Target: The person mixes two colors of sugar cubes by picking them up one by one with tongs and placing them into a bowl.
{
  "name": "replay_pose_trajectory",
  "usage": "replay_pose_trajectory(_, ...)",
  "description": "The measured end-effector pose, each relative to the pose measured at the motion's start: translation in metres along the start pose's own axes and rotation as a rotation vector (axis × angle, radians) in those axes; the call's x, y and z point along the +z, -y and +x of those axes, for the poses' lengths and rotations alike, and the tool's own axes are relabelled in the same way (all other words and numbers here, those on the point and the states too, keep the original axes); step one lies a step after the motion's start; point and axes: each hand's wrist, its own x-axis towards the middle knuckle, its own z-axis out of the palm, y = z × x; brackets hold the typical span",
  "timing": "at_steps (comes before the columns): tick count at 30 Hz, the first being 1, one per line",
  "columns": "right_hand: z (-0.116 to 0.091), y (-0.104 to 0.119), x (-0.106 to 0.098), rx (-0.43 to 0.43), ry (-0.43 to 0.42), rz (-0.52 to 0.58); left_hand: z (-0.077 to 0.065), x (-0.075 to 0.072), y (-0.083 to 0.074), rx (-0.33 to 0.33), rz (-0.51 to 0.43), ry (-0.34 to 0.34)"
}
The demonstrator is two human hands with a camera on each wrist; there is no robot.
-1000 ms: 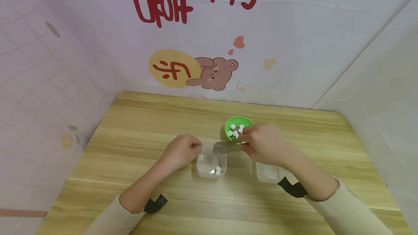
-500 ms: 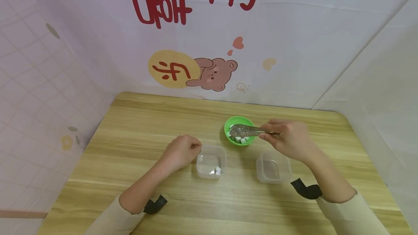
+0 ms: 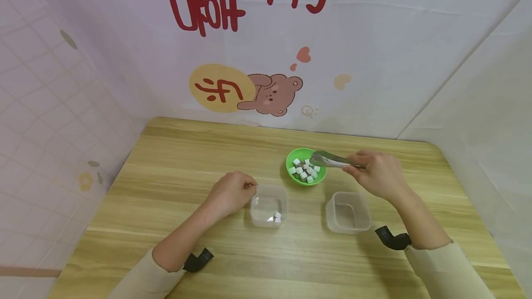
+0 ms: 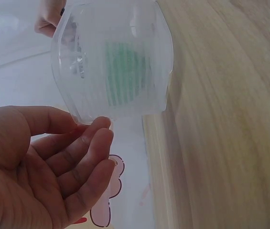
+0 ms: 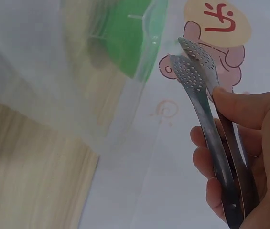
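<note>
My left hand [image 3: 230,193] pinches the top left corner of a clear plastic container [image 3: 266,204], thumb and index finger at its rim in the left wrist view. A couple of small white cubes [image 3: 277,217] lie inside that container. My right hand [image 3: 378,172] holds metal tongs [image 5: 216,124] with perforated ends, which stand slightly apart with nothing between them. In the head view the tongs' ends hover at the right rim of a green bowl [image 3: 291,155]. Several white cubes [image 3: 304,174] and some darker pieces fill the bowl.
A second clear plastic container [image 3: 345,216] stands on the right, just below the right hand, with nothing visible in it. All of this rests on a wood-grain table [image 3: 208,151]. Printed white sheets [image 3: 365,50] enclose the table at the back and sides.
The right hand with the tongs has moved right, away from the left container, across the bowl to its right edge. The left hand has stayed at the container's corner.
</note>
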Motion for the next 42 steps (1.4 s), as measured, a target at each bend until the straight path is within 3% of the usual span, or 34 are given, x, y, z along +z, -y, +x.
replay_pose_trajectory(7, -0.003, 0.001, -0.003, 0.090, 0.022, -0.002, 0.001, 0.001, 0.000, -0.007, -0.003, 0.007)
replay_pose_trajectory(12, -0.001, 0.005, -0.005, 0.086, 0.003, 0.004, 0.001, 0.001, 0.000, -0.009, -0.011, 0.010)
replay_pose_trajectory(20, 0.003, 0.019, -0.011, 0.009, -0.054, 0.026, 0.000, 0.000, -0.001, -0.018, -0.010, 0.014)
replay_pose_trajectory(28, 0.009, 0.038, -0.016, -0.124, -0.091, 0.019, 0.000, 0.000, -0.001, -0.019, -0.014, 0.016)
replay_pose_trajectory(42, 0.012, 0.065, -0.008, -0.235, -0.049, 0.054, 0.000, 0.000, 0.000, -0.020, -0.009, 0.025)
